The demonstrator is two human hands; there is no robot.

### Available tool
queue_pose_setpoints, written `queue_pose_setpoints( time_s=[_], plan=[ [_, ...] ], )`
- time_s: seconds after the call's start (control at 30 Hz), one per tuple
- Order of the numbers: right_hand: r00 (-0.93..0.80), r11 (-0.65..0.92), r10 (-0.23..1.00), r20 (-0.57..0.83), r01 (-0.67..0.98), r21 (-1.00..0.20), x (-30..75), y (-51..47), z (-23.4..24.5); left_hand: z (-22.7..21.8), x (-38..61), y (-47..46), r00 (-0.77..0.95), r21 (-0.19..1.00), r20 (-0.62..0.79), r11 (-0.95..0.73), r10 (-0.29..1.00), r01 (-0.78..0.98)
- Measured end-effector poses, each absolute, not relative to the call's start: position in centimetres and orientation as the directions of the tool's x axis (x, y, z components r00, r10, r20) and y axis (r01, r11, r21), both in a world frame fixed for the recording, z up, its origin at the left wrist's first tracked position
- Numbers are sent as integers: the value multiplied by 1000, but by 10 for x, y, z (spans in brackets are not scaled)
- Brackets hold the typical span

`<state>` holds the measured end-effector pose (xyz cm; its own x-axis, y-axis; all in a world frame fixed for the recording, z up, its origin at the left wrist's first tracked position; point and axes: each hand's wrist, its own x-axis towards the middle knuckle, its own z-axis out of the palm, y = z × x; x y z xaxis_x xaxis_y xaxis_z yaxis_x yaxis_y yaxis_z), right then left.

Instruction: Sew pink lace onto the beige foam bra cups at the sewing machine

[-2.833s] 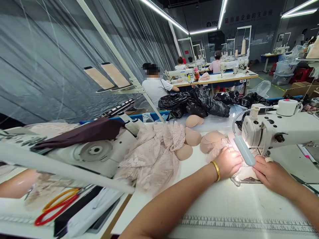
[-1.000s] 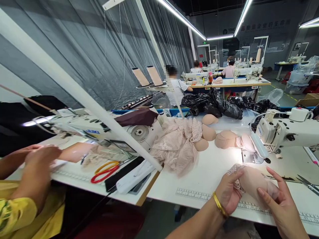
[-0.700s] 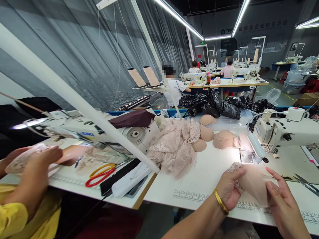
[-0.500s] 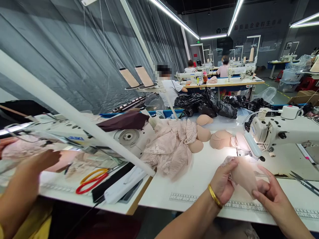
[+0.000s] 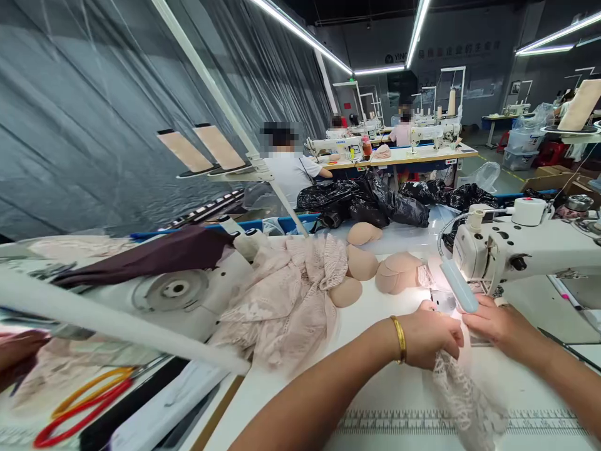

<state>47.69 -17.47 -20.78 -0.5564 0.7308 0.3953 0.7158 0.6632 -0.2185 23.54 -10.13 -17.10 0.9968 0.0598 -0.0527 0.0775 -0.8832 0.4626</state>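
Note:
My left hand [image 5: 429, 338], with a gold bangle at its wrist, is closed on a pale pink lace piece [image 5: 462, 394] just in front of the sewing machine [image 5: 516, 241]. The lace hangs from my fingers over the table's front part. Beside it, my right hand [image 5: 500, 322] reaches in under the machine head and pinches the same piece at its upper edge. Its fingertips are partly hidden behind the light-blue bar [image 5: 459, 287]. Light falls on the needle area, where the metal plate [image 5: 441, 300] shows.
Beige moulded cups [image 5: 398, 272] and a heap of lace [image 5: 291, 294] lie left of the machine. Dark scissors [image 5: 570, 351] rest at the right. A ruler strip [image 5: 394, 421] runs along the front. At far left are red-and-yellow-handled scissors [image 5: 89, 401] and a co-worker's hand [image 5: 21, 357].
Both hands have moved the piece from in front of the machine up to its needle area. The lace now dangles below my left hand. The view has turned slightly right.

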Motion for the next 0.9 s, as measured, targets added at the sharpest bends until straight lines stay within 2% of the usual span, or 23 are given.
queue_pose_setpoints(
  time_s=[0.2,0.43,0.67,0.9],
  plan=[
    [-534,621,778,330,731,-282,487,-186,-217,-170,229,-101,997,464,2,-883,75,65],
    [-487,582,800,352,774,-252,486,-181,-220,-168,229,-98,995,460,0,-883,104,92],
    [-471,559,793,386,815,-154,488,-178,-214,-174,232,-91,993,458,39,-885,111,81],
    [-414,502,834,365,843,-191,488,-180,-226,-175,230,-89,994,476,22,-875,112,87]
  ],
)
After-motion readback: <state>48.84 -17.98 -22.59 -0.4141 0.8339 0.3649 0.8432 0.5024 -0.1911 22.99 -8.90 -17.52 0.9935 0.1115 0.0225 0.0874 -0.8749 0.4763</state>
